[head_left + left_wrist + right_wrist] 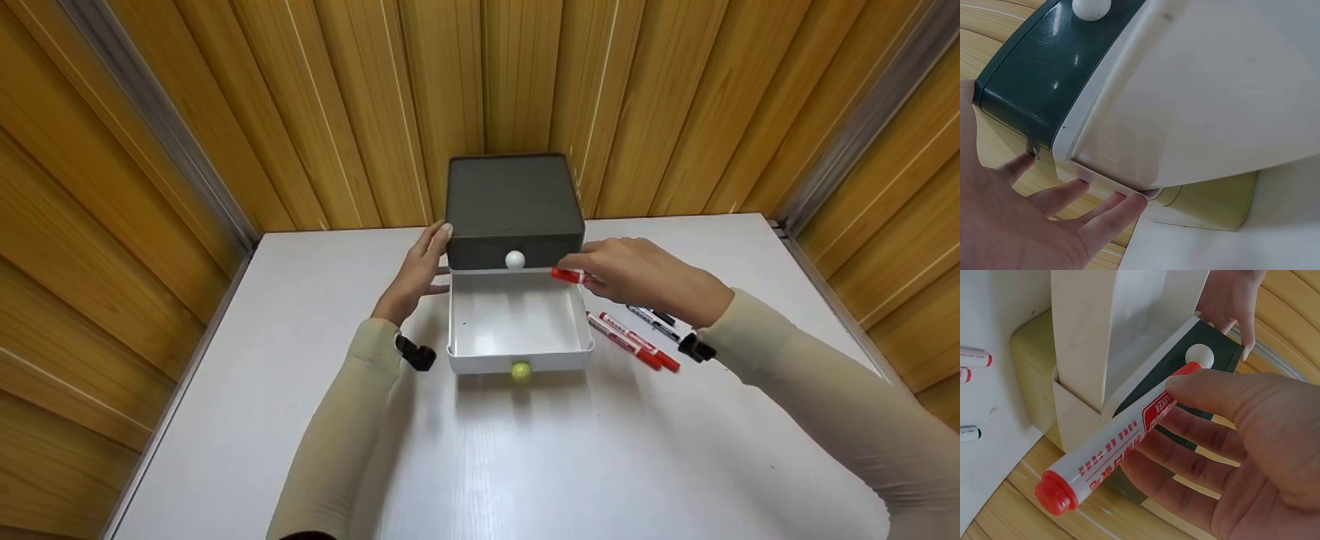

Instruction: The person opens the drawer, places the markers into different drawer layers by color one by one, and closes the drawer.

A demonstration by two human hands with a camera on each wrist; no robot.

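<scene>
A dark grey drawer box (514,199) stands at the back of the white table. Its upper drawer, with a white knob (514,260), is closed. Its lower white drawer (517,358), with a yellow-green knob (520,371), is pulled out and looks empty. My left hand (435,259) lies flat against the box's left side with straight fingers (1100,211) touching the drawer's edge. My right hand (596,271) pinches a red marker (568,276) between thumb and fingers (1202,433) over the drawer's back right corner. The marker (1123,439) is white with a red cap.
Several markers (634,343), red and black, lie on the table (300,420) just right of the open drawer. Wooden panel walls close in the table at the back and both sides.
</scene>
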